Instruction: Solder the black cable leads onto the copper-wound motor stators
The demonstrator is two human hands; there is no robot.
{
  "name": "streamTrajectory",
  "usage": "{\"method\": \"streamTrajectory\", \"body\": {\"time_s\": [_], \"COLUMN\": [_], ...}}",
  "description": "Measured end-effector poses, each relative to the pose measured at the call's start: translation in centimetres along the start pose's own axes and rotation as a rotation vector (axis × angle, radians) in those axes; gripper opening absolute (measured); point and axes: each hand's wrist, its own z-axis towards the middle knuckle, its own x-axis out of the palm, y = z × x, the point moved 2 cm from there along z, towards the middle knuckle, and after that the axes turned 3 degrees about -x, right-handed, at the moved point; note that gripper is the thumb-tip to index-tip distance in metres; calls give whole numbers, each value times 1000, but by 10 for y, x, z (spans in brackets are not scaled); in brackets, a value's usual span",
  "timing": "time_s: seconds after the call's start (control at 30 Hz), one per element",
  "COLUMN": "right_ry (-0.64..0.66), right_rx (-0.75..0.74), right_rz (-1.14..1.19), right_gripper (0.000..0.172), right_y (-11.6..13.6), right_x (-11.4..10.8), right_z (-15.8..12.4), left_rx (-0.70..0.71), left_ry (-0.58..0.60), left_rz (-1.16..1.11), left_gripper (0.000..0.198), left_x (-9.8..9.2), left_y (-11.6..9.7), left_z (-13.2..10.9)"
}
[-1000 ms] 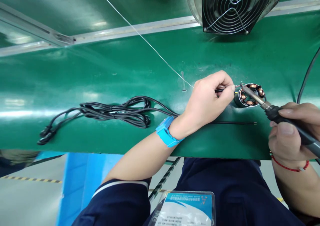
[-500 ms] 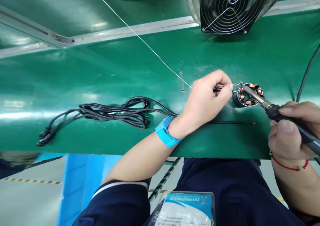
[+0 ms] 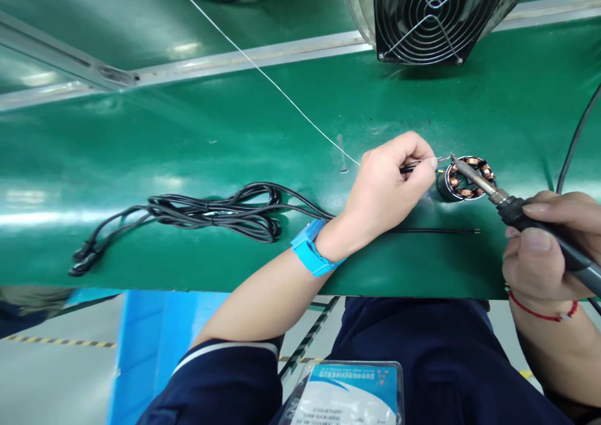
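My left hand pinches the end of a black power cord, whose thin coloured wires stick out past the fingertips. A strand of solder wire runs from the upper left down into the same hand. Just right of the fingers, a motor stator with copper windings stands on the green table. My right hand is closed around the black handle of a soldering iron. Its tip reaches over the stator's upper left rim, at the wire ends.
A bundled black cable with plugs lies on the left of the green table. Behind the stator, a fan with a wire grille stands at the back. Another cord end lies near the front. A blue bin sits below the edge.
Almost nothing differs. Both hands, the soldering iron and the stator hold nearly the same places; the upper end of the solder wire has shifted slightly left.
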Motion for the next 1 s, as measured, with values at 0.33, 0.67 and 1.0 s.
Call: {"method": "streamTrajectory", "body": {"time_s": [0.33, 0.67, 1.0], "right_ry": [-8, -47, 381], "right_rx": [2, 53, 325], "right_rz": [-2, -156, -194], "right_gripper": [21, 39, 45], "right_y": [2, -6, 6], "right_x": [1, 3, 18], "right_z": [0, -1, 44], "left_rx": [-11, -17, -32], "left_ry": [0, 10, 23], "left_rz": [-15, -22, -43], "left_gripper": [15, 15, 12], "left_x": [0, 0, 1], "left_y": [1, 0, 2], "left_z": [0, 1, 0]}}
